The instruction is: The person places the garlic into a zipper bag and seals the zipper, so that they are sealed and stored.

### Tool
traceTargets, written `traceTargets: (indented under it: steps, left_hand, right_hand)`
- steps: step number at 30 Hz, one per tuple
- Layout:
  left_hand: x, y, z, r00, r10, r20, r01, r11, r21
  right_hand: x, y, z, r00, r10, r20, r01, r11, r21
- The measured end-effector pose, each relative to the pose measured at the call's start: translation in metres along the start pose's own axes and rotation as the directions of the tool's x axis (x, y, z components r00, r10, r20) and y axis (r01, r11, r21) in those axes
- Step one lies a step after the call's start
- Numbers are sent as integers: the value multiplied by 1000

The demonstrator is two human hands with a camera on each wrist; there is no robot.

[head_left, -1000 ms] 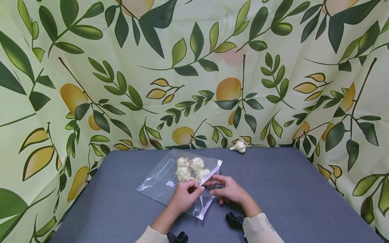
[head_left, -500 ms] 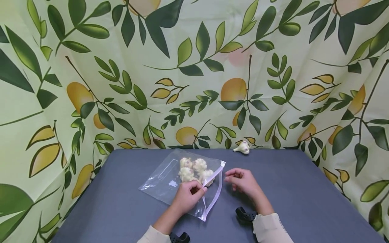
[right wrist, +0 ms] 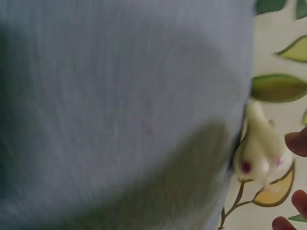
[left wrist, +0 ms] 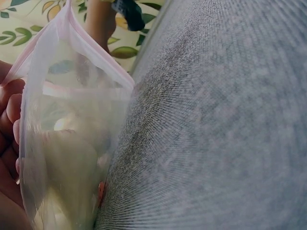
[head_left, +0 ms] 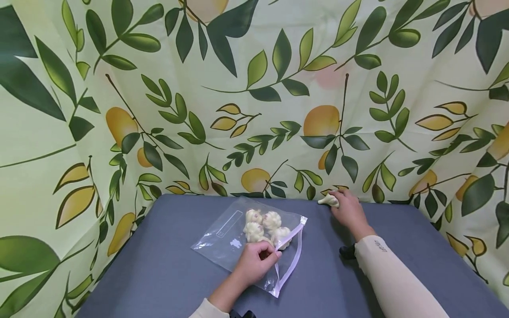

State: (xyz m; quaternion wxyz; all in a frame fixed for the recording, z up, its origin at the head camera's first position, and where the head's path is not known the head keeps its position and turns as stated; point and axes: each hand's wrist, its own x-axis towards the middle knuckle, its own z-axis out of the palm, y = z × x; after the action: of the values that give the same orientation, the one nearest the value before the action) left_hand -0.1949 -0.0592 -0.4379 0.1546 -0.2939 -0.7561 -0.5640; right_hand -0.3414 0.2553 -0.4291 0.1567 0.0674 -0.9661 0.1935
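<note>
My left hand (head_left: 256, 261) pinches the zip edge of a clear zip-lock bag (head_left: 218, 251), which lies on the table with its mouth parted. Several garlic bulbs (head_left: 254, 231) are inside it. In the left wrist view the bag's film (left wrist: 86, 110) rises beside my curled fingers, with a pale bulb blurred behind it. At the table's far edge, my right hand (head_left: 349, 213) reaches around a loose garlic bulb (head_left: 330, 200). In the right wrist view, fingertips (right wrist: 298, 142) stand around this bulb (right wrist: 263, 148) without visibly closing on it; contact is hard to tell.
The table (head_left: 159, 265) has a grey-blue cloth top. A curtain with a leaf and fruit print (head_left: 191, 163) hangs behind its far edge and along the sides. A black wrist strap (head_left: 347, 252) shows at my right wrist.
My right hand has left the bag's mouth and moved forward and right to the loose garlic bulb. The left hand keeps its pinch on the bag. The head view has turned slightly left.
</note>
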Motion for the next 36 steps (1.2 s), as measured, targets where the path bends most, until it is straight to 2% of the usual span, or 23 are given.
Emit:
traceTargets:
  steps: [4, 8, 10, 17, 21, 25, 30, 36]
  left_hand:
    - [0, 2, 4, 1000, 15, -3, -15, 1000, -26]
    - [0, 4, 7, 1000, 21, -4, -21, 999, -40]
    - [-1, 4, 9, 1000, 24, -2, -24, 999, -42]
    - [-2, 4, 9, 999, 28, -16, -29, 999, -39]
    - [-1, 3, 8, 999, 34, -11, -34, 999, -28]
    - [-2, 3, 8, 1000, 30, -5, -30, 999, -25]
    - [-1, 3, 6, 1000, 0, -2, 0, 1000, -18]
    - [-1, 2, 2, 999, -38, 1, 38, 999, -18]
  right_hand:
    - [6, 10, -2, 993, -7, 115, 20, 993, -116]
    - [8, 16, -2, 974, 49, 223, -20, 991, -129]
    - [8, 19, -2, 969, 67, 238, -40, 992, -116]
    - [9, 22, 0, 991, 68, 118, -62, 997, -54]
    - [7, 22, 3, 991, 79, 104, -77, 997, -20]
    - [2, 25, 10, 994, 71, 86, -79, 993, 83]
    - [-9, 26, 16, 995, 92, 47, -100, 972, 214]
    - [-22, 22, 24, 984, 172, 38, -175, 933, 313]
